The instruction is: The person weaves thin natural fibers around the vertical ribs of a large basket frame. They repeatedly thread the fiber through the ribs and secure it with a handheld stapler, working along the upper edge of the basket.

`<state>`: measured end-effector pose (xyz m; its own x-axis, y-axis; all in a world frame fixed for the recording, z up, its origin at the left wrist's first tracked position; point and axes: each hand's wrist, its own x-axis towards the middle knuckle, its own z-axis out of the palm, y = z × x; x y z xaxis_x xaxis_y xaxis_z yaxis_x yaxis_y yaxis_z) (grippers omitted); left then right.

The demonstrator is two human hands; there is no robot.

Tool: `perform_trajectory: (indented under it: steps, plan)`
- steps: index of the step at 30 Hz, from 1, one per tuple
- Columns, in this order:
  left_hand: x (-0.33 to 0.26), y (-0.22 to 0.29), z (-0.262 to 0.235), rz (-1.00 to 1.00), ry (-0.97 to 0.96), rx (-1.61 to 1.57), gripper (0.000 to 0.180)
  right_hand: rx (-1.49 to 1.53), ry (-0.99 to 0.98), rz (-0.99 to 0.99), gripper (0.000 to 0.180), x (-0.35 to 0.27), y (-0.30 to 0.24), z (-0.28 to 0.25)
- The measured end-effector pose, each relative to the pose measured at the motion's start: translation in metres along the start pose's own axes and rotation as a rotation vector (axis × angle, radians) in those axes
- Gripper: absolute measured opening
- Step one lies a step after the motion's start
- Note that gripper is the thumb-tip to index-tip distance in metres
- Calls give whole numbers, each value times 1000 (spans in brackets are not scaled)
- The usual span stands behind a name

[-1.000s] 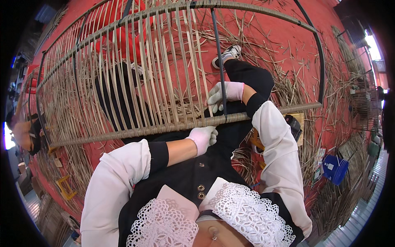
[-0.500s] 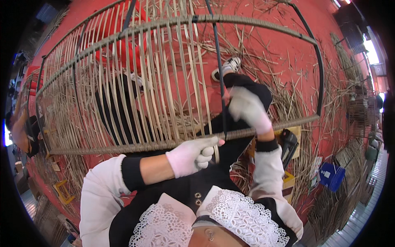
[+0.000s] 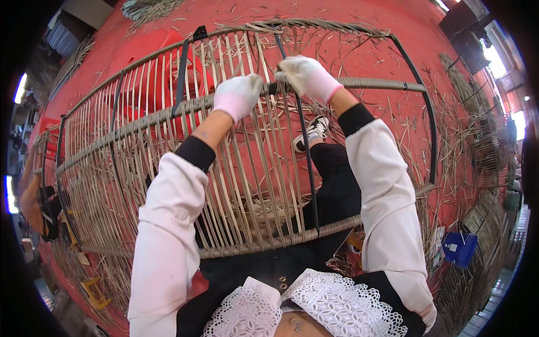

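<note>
Across my lap leans a large wicker frame (image 3: 168,115), its dark bars wound with tan strands and many strips strung between the rails. Both hands wear white gloves with pink cuffs and are up at its middle rail. My left hand (image 3: 238,96) is closed at the rail, left of a dark upright bar (image 3: 305,163), its fingers pinched on a thin strand that is mostly hidden. Just right of it, my right hand (image 3: 307,78) curls over the rail by that bar's top, fingers bent around a strand. The strand's run between the hands is hard to make out.
Loose cut strips litter the red floor (image 3: 359,146). A red plastic chair (image 3: 151,73) stands behind the frame at left. A blue bucket (image 3: 459,249) is at right, and a yellow frame-like object (image 3: 95,293) lies at lower left. Another person (image 3: 35,205) is at far left.
Both hands have moved from the near rail up and away to the middle rail. The right hand came from beside my knee. The wicker frame has shifted toward me.
</note>
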<state>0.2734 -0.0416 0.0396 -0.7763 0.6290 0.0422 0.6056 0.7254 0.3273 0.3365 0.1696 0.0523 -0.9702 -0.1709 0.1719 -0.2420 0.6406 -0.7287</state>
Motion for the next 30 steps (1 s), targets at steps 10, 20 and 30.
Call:
perform_trajectory:
  steps: [10,20,30]
  plan:
    - [-12,13,-5,340,495,-74,27,3,-93,168,35,22,26,7]
    - [0,29,22,292,349,-213,24,-123,297,73,26,7,-4,18]
    - [43,11,-4,111,-382,-532,43,-682,537,165,19,-61,-15,95]
